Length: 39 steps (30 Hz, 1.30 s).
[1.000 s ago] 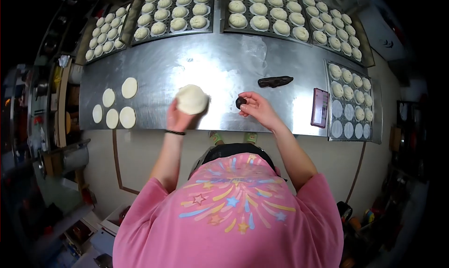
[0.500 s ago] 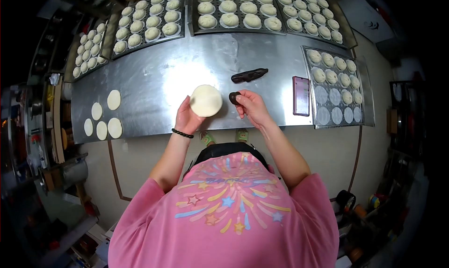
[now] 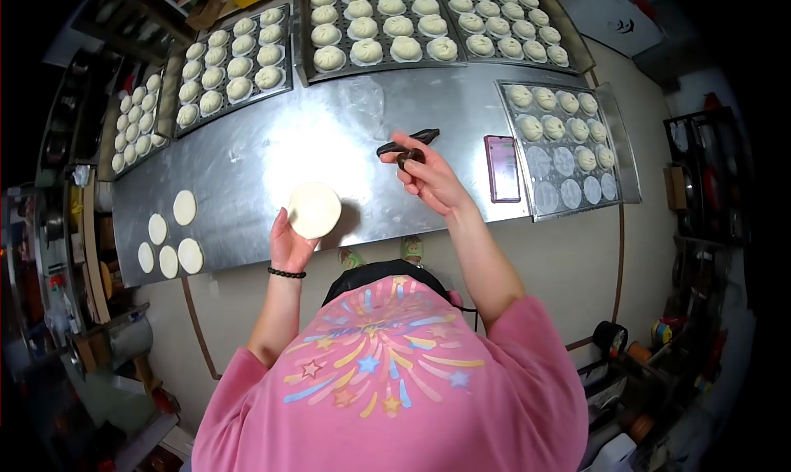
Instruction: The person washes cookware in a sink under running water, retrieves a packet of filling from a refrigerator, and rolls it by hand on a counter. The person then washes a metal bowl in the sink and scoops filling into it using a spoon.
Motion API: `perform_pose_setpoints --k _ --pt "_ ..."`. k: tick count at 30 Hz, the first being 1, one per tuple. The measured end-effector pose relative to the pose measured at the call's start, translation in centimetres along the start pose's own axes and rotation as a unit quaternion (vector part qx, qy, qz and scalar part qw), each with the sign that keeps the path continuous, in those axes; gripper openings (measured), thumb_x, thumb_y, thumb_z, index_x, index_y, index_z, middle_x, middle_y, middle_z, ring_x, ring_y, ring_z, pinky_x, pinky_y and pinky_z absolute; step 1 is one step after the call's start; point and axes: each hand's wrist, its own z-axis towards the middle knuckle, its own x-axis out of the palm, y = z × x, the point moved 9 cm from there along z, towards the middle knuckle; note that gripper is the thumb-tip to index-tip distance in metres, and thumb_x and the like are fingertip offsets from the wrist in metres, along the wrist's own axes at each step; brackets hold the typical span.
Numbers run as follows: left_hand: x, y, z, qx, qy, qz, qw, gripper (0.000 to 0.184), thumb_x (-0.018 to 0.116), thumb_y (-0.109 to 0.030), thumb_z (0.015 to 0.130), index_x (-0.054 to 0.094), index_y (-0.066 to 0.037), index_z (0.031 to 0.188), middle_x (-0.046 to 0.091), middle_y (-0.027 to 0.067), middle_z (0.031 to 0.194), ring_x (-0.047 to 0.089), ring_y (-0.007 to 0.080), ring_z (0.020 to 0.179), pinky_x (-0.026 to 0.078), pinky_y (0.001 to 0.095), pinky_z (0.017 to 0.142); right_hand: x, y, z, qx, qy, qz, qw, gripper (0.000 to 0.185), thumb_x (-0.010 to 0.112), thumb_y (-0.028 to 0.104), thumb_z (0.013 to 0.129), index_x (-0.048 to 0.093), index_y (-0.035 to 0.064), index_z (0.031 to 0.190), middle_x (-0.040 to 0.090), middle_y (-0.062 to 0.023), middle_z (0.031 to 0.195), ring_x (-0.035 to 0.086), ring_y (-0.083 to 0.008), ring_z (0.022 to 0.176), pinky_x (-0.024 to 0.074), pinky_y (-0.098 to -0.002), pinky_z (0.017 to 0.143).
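A round pale dough disc [image 3: 315, 211] rests on the fingers of my left hand [image 3: 290, 243], above the table's front edge. My right hand [image 3: 432, 179] pinches a small dark lump of filling [image 3: 409, 159], with the index finger stretched out over a longer dark roll [image 3: 428, 136] on the metal table. The fingers hide part of that roll. Several flat dough discs [image 3: 190, 256] lie at the table's left end.
Trays of pleated buns [image 3: 362, 28] line the far side of the steel table [image 3: 239, 163]. At the right, another tray [image 3: 568, 146] holds buns and bare paper rounds. A phone in a pink case [image 3: 503, 169] lies beside it.
The view has shifted. My left hand has moved away from my right hand with the dough disc, and my right hand has reached forward to the dark roll, still holding the small lump.
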Motion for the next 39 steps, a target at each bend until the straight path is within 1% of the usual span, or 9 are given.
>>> perform_pose_setpoints --k 7,16,18,20,25,29,33,38,39 --pt "-1.3 -2.1 -1.3 0.030 -0.026 -0.008 0.999 0.050 0.044 -0.030 0.090 0.032 -0.001 0.130 0.035 0.0183 0.135 0.034 0.0321 0.125 0.031 0.0469 0.102 -3.5 -1.3 0.6 0.002 -0.060 0.080 0.995 0.022 0.046 0.013 0.090 0.047 0.0035 0.110 0.047 -0.0025 0.075 0.040 -0.0055 0.052 0.0313 -0.0183 0.039" --pt "-8.1 -8.0 1.0 0.056 -0.155 0.227 0.960 0.051 0.040 -0.036 0.091 0.038 0.000 0.126 0.041 0.0168 0.130 0.041 0.0331 0.119 0.035 0.0400 0.099 -14.0 1.0 0.4 -0.047 -0.240 -0.032 0.969 0.025 0.044 0.023 0.092 0.055 0.0005 0.096 0.050 -0.0021 0.073 0.045 -0.0085 0.060 0.0362 -0.0209 0.050" --pt "-11.0 -9.7 1.5 0.068 -0.266 0.353 0.894 0.054 0.049 -0.035 0.087 0.040 0.003 0.124 0.045 0.0174 0.125 0.044 0.0327 0.115 0.035 0.0379 0.097 -16.4 1.1 2.2 -0.010 -0.264 -0.115 0.958 0.028 0.047 0.027 0.090 0.056 0.0009 0.096 0.055 -0.0053 0.077 0.049 -0.0136 0.063 0.0401 -0.0253 0.054" --pt "-5.4 -13.7 0.2 0.306 -0.331 0.821 0.350 0.056 0.056 -0.030 0.082 0.040 0.005 0.123 0.048 0.0189 0.120 0.043 0.0330 0.113 0.033 0.0388 0.097 -18.6 1.8 4.7 0.000 -0.314 -0.327 0.892 0.029 0.052 0.029 0.087 0.056 0.0012 0.096 0.056 -0.0085 0.082 0.051 -0.0167 0.066 0.0423 -0.0288 0.055" --pt "4.1 -0.6 8.1 0.215 -0.066 0.830 0.510 0.033 0.062 -0.013 0.079 0.055 -0.005 0.110 0.055 0.0124 0.107 0.059 0.0223 0.086 0.051 0.0285 0.068 -9.0 3.5 5.8 -0.164 -0.108 -0.770 0.607 0.040 0.071 0.029 0.068 0.058 0.0056 0.098 0.057 -0.0152 0.093 0.053 -0.0330 0.089 0.0418 -0.0389 0.079" --pt "6.9 7.1 14.6 0.199 -0.005 0.899 0.390 0.042 0.063 -0.014 0.074 0.052 -0.006 0.113 0.055 0.0150 0.107 0.054 0.0311 0.096 0.045 0.0375 0.083 -9.3 1.9 5.2 -0.216 0.001 -0.826 0.521 0.043 0.073 0.030 0.064 0.058 0.0062 0.097 0.057 -0.0149 0.093 0.053 -0.0329 0.089 0.0410 -0.0398 0.079" --pt "6.3 8.6 17.5 0.155 -0.038 0.943 0.290 0.037 0.063 -0.016 0.073 0.055 -0.007 0.109 0.057 0.0157 0.101 0.055 0.0312 0.092 0.045 0.0379 0.080 -12.0 -0.5 5.4 -0.058 0.042 -0.772 0.632 0.044 0.071 0.021 0.066 0.055 0.0065 0.104 0.057 -0.0121 0.090 0.054 -0.0294 0.089 0.0431 -0.0386 0.074" --pt "9.6 9.7 15.0 0.179 -0.048 0.832 0.523 0.024 0.062 -0.023 0.076 0.062 -0.004 0.091 0.060 0.0157 0.076 0.058 0.0320 0.073 0.046 0.0378 0.066 -14.4 -0.5 2.4 0.001 -0.089 -0.395 0.914 0.041 0.068 0.017 0.075 0.051 0.0073 0.111 0.056 -0.0059 0.093 0.053 -0.0166 0.089 0.0454 -0.0291 0.073" --pt "10.7 10.5 14.8 0.212 -0.038 0.847 0.486 0.026 0.063 -0.022 0.077 0.061 -0.003 0.094 0.060 0.0151 0.075 0.057 0.0318 0.068 0.045 0.0382 0.063 -12.5 0.6 1.4 -0.016 -0.106 -0.263 0.959 0.042 0.066 0.018 0.078 0.049 0.0079 0.115 0.054 -0.0048 0.097 0.051 -0.0140 0.090 0.0451 -0.0273 0.074"
